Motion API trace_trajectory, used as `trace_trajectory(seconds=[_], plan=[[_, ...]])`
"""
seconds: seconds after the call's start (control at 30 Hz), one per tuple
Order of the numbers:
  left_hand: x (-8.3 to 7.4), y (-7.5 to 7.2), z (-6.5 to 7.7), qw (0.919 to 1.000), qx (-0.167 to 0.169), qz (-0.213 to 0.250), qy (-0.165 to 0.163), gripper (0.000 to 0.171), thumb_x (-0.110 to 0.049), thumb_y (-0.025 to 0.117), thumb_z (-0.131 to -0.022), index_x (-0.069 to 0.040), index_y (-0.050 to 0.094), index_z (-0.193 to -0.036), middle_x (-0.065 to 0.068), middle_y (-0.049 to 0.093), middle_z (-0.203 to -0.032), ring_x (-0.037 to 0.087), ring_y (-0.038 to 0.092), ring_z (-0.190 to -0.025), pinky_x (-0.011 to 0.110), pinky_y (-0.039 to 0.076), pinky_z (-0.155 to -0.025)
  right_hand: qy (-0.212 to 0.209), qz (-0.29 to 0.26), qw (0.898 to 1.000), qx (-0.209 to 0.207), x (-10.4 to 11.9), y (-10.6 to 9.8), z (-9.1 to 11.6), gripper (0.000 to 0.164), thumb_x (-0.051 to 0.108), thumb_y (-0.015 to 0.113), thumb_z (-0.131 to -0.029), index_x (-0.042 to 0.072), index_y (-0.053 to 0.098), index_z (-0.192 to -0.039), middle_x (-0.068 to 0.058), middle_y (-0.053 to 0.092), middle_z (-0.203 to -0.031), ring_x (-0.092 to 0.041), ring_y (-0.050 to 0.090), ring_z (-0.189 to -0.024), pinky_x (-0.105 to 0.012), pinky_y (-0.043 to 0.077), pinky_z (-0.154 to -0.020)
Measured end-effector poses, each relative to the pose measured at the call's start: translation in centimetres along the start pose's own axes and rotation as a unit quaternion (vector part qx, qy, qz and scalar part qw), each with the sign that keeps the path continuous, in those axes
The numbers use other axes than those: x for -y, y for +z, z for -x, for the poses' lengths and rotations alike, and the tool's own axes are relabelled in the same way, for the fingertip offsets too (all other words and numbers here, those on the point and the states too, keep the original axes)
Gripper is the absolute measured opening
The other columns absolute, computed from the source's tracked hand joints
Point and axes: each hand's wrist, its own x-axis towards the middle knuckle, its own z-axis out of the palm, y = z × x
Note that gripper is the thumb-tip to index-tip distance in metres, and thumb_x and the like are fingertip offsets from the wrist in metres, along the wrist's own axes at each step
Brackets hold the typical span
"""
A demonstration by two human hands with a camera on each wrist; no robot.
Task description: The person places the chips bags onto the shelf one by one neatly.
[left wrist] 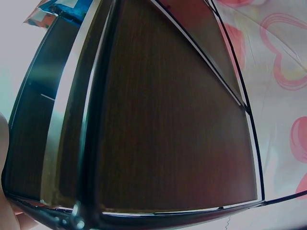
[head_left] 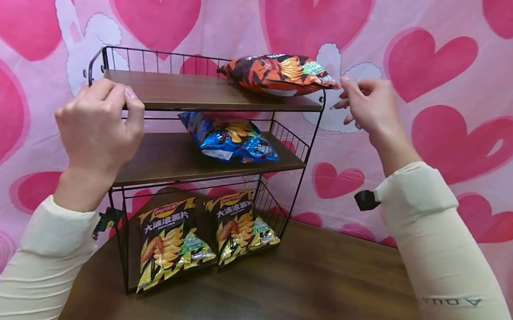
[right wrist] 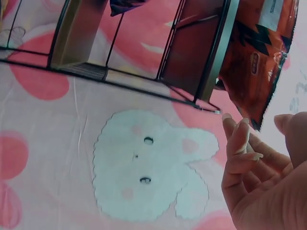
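Note:
An orange chip bag (head_left: 280,75) lies on the top board of a three-tier wire-framed shelf (head_left: 168,87), towards its right end. Right beside the bag's right corner is my right hand (head_left: 374,108). In the right wrist view, that hand's thumb and loosely bent fingers stand apart around the tip of the orange bag (right wrist: 259,72), not pinching it. My left hand (head_left: 101,124) has its fingers curled at the shelf's front left corner. Close up in the left wrist view, its fingers (left wrist: 7,177) grip the dark frame; most of the hand is out of that view.
A blue chip bag (head_left: 236,141) lies on the middle board. Two dark-and-yellow chip bags, one on the left (head_left: 171,241) and one on the right (head_left: 239,226), lean on the bottom tier. The shelf stands on a brown wooden table (head_left: 317,289) before a pink heart-print cloth (head_left: 295,23).

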Motion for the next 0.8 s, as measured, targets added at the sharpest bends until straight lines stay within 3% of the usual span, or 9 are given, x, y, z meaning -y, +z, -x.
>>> trace_trajectory(seconds=[0.33, 0.53, 0.8], plan=[[0.4, -0.2, 0.0, 1.0000, -0.007, 0.004, 0.002, 0.053, -0.031, 0.040, -0.103, 0.009, 0.068, -0.083, 0.023, 0.067, -0.083, 0.049, 0.061, -0.069, 0.059, 0.041, -0.053, -0.005, 0.108, 0.994, 0.012, -3.7, -3.5, 4.0, 0.048, 0.048, 0.054, -0.101, 0.006, 0.071, -0.117, 0.001, 0.077, -0.093, -0.016, 0.066, -0.059, -0.028, 0.044, -0.049], [0.4, -0.1, 0.0, 1.0000, -0.004, 0.005, 0.001, 0.054, -0.032, 0.039, -0.103, 0.009, 0.067, -0.082, 0.023, 0.067, -0.082, 0.049, 0.060, -0.068, 0.059, 0.039, -0.053, -0.005, 0.147, 0.989, 0.023, -6.8, -5.2, 6.3, 0.052, 0.051, 0.051, -0.103, 0.007, 0.070, -0.124, -0.010, 0.077, -0.105, -0.021, 0.069, -0.067, -0.034, 0.048, -0.064], [0.5, -0.1, 0.1, 0.9999, -0.007, 0.006, -0.009, 0.053, -0.032, 0.039, -0.103, 0.009, 0.066, -0.082, 0.024, 0.065, -0.081, 0.050, 0.060, -0.069, 0.061, 0.037, -0.055, -0.021, 0.176, 0.984, 0.035, -10.5, -7.1, 8.8, 0.045, 0.044, 0.054, -0.103, 0.005, 0.071, -0.120, -0.007, 0.078, -0.097, -0.018, 0.068, -0.064, -0.030, 0.048, -0.061]])
